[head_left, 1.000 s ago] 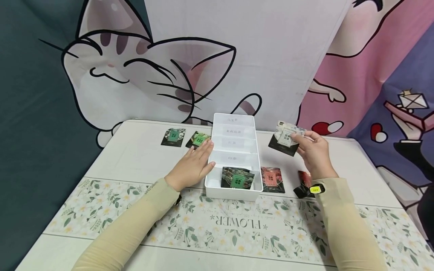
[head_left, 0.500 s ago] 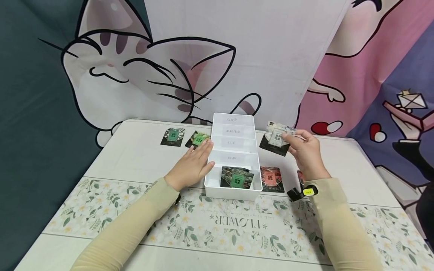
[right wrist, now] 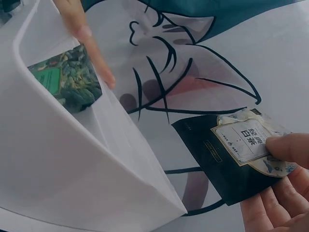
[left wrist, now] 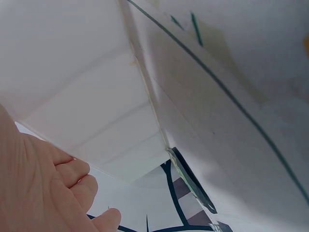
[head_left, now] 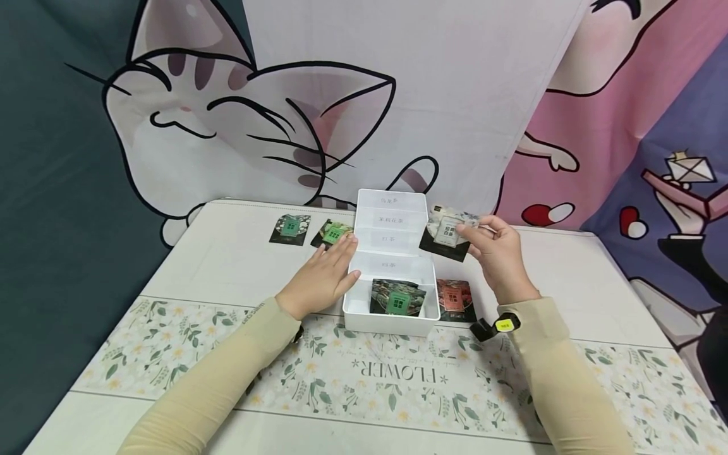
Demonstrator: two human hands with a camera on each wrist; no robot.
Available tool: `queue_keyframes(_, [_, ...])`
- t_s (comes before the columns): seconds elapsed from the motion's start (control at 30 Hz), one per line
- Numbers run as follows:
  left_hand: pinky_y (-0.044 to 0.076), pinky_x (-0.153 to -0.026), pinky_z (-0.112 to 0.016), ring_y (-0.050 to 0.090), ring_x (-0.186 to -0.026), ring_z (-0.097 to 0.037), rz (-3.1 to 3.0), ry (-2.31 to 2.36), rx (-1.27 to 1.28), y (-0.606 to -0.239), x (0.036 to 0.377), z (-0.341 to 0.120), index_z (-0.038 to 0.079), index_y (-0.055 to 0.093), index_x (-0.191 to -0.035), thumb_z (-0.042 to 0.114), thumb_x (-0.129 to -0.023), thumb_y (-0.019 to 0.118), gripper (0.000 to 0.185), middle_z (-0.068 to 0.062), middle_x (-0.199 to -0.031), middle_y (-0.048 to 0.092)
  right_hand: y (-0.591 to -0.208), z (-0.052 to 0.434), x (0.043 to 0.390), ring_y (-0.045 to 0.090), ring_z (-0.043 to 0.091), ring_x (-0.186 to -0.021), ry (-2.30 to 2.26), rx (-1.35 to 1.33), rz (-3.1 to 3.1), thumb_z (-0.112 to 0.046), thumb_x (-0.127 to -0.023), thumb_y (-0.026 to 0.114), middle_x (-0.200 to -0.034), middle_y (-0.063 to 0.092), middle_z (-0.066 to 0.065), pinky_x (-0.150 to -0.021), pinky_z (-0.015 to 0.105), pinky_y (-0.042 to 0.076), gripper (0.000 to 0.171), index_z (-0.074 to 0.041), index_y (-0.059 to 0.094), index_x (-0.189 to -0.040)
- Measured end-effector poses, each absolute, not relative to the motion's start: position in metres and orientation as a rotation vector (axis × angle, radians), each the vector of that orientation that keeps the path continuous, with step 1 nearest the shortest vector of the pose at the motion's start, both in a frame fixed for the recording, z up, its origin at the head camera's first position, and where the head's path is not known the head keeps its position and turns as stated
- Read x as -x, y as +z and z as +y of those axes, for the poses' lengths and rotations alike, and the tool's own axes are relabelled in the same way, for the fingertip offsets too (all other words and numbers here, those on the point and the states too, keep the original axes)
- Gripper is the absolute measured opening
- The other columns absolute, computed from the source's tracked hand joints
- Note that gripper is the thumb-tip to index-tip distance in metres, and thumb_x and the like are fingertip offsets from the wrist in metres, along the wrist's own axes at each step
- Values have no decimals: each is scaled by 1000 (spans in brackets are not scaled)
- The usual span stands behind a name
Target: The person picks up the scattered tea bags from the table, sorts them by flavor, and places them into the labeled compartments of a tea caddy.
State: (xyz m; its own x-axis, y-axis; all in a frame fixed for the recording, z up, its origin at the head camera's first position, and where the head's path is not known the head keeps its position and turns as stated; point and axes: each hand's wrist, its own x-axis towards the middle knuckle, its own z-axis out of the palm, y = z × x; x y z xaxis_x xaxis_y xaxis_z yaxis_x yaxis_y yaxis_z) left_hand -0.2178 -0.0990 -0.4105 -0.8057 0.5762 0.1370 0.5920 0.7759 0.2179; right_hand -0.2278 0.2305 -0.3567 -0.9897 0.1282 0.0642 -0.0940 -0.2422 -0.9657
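Packet held beside the divided box

Now the right hand (head_left: 500, 259) is raised by the far right wall of the white box (head_left: 391, 316), thumb and fingers pinching a white-labelled tea packet (head_left: 446, 235) above the table. Left hand (head_left: 324, 278) lies flat, fingers straight, against the box's left wall.

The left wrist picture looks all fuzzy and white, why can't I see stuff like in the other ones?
Left wrist view: the camera sits so close to the white box that it blurs. Head view: evenly lit, box and tea packet fairly clear. Right wrist view: the packet's label is sharp, the box wall soft.
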Motion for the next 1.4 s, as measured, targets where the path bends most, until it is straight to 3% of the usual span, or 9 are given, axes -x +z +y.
queue_keyframes(0.2, [15,-123,-56,15,-155,-33,-2895,-394,960,-409,218,-99,-2,15,-160,43,-110,30,69,-18,-167,17,-359,221,227,58,3,-73,2342,17,-1902,2,-92,72,-69,62,-9,-62,19,50,21,-15,58,-89])
queue_keyframes(0.43, [16,-124,-56,9,-156,-27,-2922,-394,943,-411,218,-98,0,14,-161,44,-110,29,69,-16,-168,16,-363,210,227,66,1,-84,2220,14,-2073,-5,-92,73,-80,70,-13,-73,22,53,21,-19,58,-90])
queue_keyframes(0.77, [13,-124,-55,10,-156,-28,-2924,-417,942,-413,218,-98,-1,15,-161,43,-110,30,68,-16,-168,16,-372,197,226,60,2,-79,2126,-80,-2156,-5,-91,75,-76,67,-14,-72,20,53,20,-19,61,-93])
queue_keyframes(0.9, [11,-125,-53,6,-156,-25,-2935,-410,934,-412,218,-98,1,13,-161,44,-110,29,69,-15,-168,14,-376,192,226,60,2,-76,2026,-168,-2210,-3,-91,75,-76,68,-14,-74,19,53,18,-13,64,-100])
queue_keyframes(1.07, [7,-125,-50,5,-156,-24,-2946,-423,929,-412,218,-98,1,11,-161,45,-110,27,69,-14,-169,12,-381,187,225,45,1,-56,1970,-207,-2242,-2,-90,76,-72,60,-10,-63,18,47,25,-3,63,-111])
queue_keyframes(1.13, [6,-125,-49,4,-156,-24,-2948,-426,929,-412,218,-98,2,11,-161,45,-110,27,69,-13,-169,11,-383,186,224,34,4,-54,1935,-213,-2271,-4,-90,76,-70,52,-8,-58,18,40,29,-2,62,-115])
queue_keyframes(1.2, [7,-125,-50,4,-156,-24,-2947,-425,929,-412,218,-99,2,11,-161,45,-110,26,69,-13,-169,10,-385,186,224,32,6,-56,1893,-224,-2304,-6,-91,76,-69,45,-5,-57,20,36,32,-3,62,-119])
queue_keyframes(1.27, [7,-125,-50,4,-156,-24,-2948,-422,929,-412,218,-99,2,10,-161,46,-110,26,69,-12,-169,9,-386,185,223,31,9,-59,1845,-238,-2338,-9,-92,76,-71,42,-3,-57,22,34,33,-6,63,-122])
queue_keyframes(1.4, [6,-125,-49,3,-156,-24,-2952,-422,927,-412,218,-99,2,10,-161,46,-110,26,69,-11,-169,8,-389,185,222,47,11,-66,1770,-281,-2369,-12,-95,73,-82,59,4,-60,21,42,29,-9,65,-123])
